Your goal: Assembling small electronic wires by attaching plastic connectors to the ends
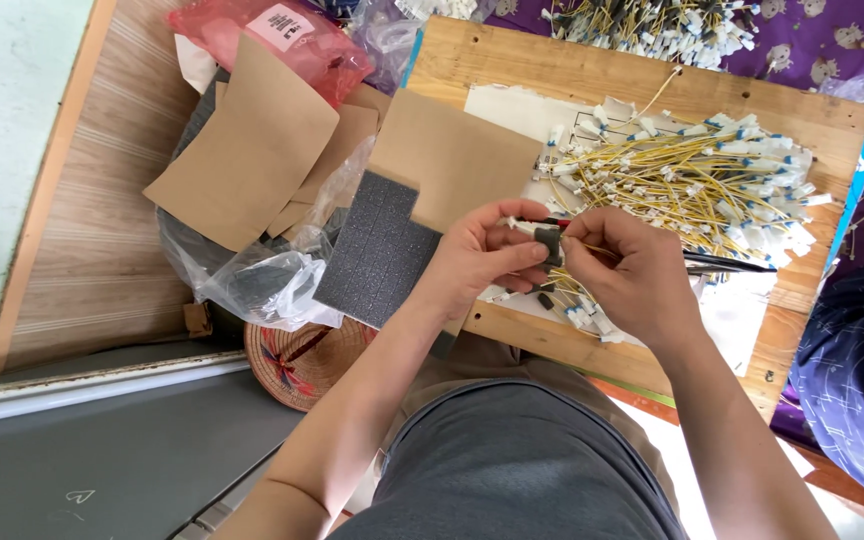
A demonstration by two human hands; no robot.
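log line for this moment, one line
left hand pinches small grey foam piece | right hand touches it | yellow wire pile behind | wooden board

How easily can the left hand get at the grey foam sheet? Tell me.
Probably yes: the foam sheet lies uncovered right beside the left hand, nothing between. But that hand is pinching a small grey piece with the right hand.

Two hands, left (pixel 482 255) and right (pixel 632 270). One grey block (pixel 549 243) between fingertips. One foam sheet (pixel 377 250) left of them. Wires (pixel 692 180) beyond: too many to count.
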